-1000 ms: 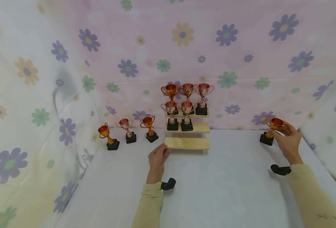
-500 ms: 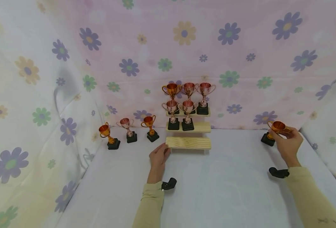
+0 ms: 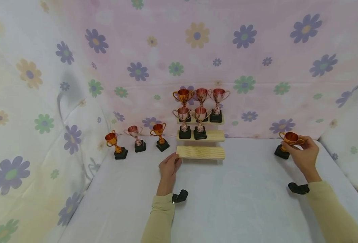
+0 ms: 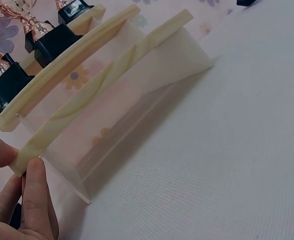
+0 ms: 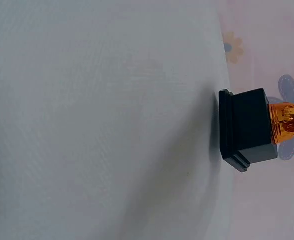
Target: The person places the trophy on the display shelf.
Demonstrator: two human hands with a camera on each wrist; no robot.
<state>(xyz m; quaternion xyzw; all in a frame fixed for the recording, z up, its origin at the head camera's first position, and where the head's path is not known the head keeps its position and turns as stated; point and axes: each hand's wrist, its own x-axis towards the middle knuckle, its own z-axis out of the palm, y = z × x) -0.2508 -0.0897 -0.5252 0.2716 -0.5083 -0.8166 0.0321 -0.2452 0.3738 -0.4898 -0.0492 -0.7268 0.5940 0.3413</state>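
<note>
In the head view, my right hand (image 3: 305, 157) pinches a gold trophy cup (image 3: 291, 137) at the far right, thumb on its near side. Its black square base (image 5: 247, 130) shows in the right wrist view, close over the white cloth with a shadow beside it. My left hand (image 3: 168, 168) grips the left end of the lowest board (image 3: 200, 152) of a three-step wooden display stand; thumb and fingers pinch that board's end in the left wrist view. Two rose-gold trophies (image 3: 200, 116) stand on the middle step. The top step carries a gold trophy (image 3: 183, 96) and two rose-gold ones (image 3: 219, 96).
Left of the stand, a gold trophy (image 3: 112, 139), a rose-gold trophy (image 3: 133, 132) and another gold trophy (image 3: 158, 130) stand on the white cloth (image 3: 233, 202). A flowered fabric backdrop (image 3: 154, 57) rises behind and at both sides.
My right hand has brought the gold trophy slightly nearer to me and a little to the left. The left hand keeps its grip on the lowest board, and the other trophies stay put.
</note>
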